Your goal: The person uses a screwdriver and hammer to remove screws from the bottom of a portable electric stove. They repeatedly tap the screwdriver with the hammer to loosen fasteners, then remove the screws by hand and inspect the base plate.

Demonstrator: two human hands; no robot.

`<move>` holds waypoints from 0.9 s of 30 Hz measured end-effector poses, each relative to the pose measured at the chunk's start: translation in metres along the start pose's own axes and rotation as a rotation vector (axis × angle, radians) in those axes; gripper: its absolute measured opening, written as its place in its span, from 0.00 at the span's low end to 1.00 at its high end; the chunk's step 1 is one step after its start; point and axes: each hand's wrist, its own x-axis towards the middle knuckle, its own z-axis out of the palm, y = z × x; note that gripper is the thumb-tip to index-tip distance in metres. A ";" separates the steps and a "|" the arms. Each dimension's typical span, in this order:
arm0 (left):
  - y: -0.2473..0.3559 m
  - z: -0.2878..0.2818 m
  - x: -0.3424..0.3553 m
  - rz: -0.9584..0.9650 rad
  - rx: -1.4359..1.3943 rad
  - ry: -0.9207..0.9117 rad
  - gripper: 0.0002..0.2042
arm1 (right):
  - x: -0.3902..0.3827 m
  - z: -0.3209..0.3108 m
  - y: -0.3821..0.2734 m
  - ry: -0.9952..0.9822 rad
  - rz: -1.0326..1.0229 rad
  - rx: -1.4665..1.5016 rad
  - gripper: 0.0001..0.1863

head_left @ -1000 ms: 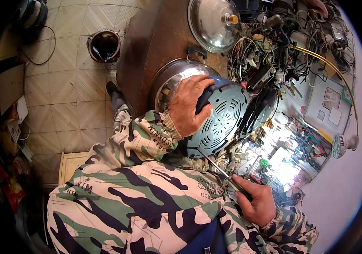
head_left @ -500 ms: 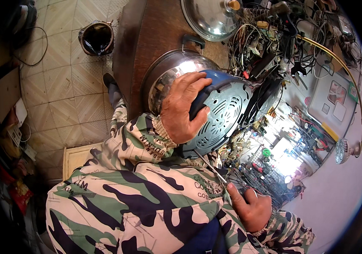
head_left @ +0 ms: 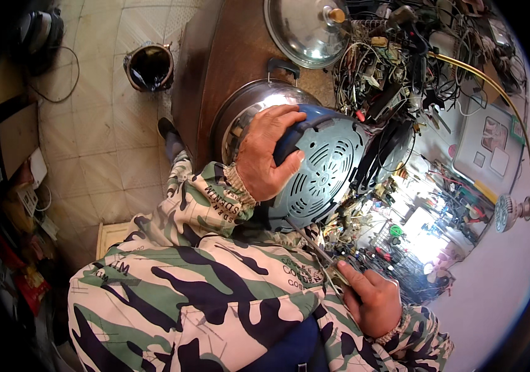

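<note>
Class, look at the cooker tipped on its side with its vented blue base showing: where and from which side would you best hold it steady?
Probably the curved rim of the cooker's base, from the upper left, where the left hand already clasps it; the vented face is flat.

Brown table (head_left: 240,56), steel lid (head_left: 305,31) (upturned), tangled wires (head_left: 389,74)
</note>
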 end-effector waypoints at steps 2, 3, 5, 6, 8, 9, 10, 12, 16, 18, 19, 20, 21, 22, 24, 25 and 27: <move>0.001 0.004 -0.001 0.021 -0.002 0.009 0.28 | -0.003 0.000 0.004 0.021 -0.017 0.004 0.25; 0.000 0.005 0.000 0.025 -0.021 -0.005 0.28 | -0.004 0.002 0.006 0.040 -0.037 0.013 0.24; 0.001 0.005 -0.001 0.007 -0.021 -0.034 0.28 | -0.008 0.009 0.011 0.095 -0.049 0.052 0.23; 0.001 0.005 0.000 0.000 -0.015 -0.046 0.28 | -0.009 0.013 0.015 0.125 -0.061 0.071 0.23; -0.002 0.007 -0.001 -0.012 -0.031 -0.048 0.28 | -0.012 0.020 0.023 0.156 -0.069 0.089 0.22; -0.003 0.009 -0.002 -0.019 -0.036 -0.052 0.28 | -0.015 0.022 0.030 0.167 -0.086 0.082 0.22; -0.005 0.007 -0.001 -0.024 -0.031 -0.056 0.28 | -0.016 0.025 0.040 0.182 -0.112 0.080 0.22; -0.009 0.005 -0.003 -0.054 -0.029 -0.071 0.28 | -0.026 0.029 0.068 0.334 -0.189 0.296 0.21; -0.020 0.003 -0.004 -0.121 -0.160 -0.123 0.29 | -0.046 0.032 0.127 0.525 0.101 0.526 0.17; -0.013 0.003 -0.005 -0.180 -0.254 -0.140 0.28 | -0.016 0.076 0.169 0.582 0.200 0.934 0.14; -0.007 0.004 -0.005 -0.201 -0.241 -0.147 0.28 | 0.002 0.107 0.195 0.577 0.169 1.096 0.13; -0.006 0.007 -0.005 -0.219 -0.258 -0.139 0.27 | 0.021 0.141 0.216 0.642 0.108 1.231 0.14; -0.005 0.003 -0.007 -0.224 -0.246 -0.106 0.26 | 0.049 0.168 0.234 0.620 0.084 1.376 0.15; -0.005 0.002 -0.011 -0.237 -0.246 -0.081 0.25 | 0.071 0.185 0.241 0.634 0.162 1.464 0.16; -0.015 -0.012 -0.028 -0.209 -0.070 0.075 0.23 | 0.127 0.215 0.251 0.631 0.182 1.595 0.17; -0.024 -0.021 -0.043 -0.346 -0.063 0.210 0.25 | 0.155 0.230 0.254 0.573 0.103 1.680 0.17; -0.041 -0.035 -0.070 -0.563 -0.025 0.299 0.28 | 0.184 0.250 0.248 0.572 0.144 1.647 0.16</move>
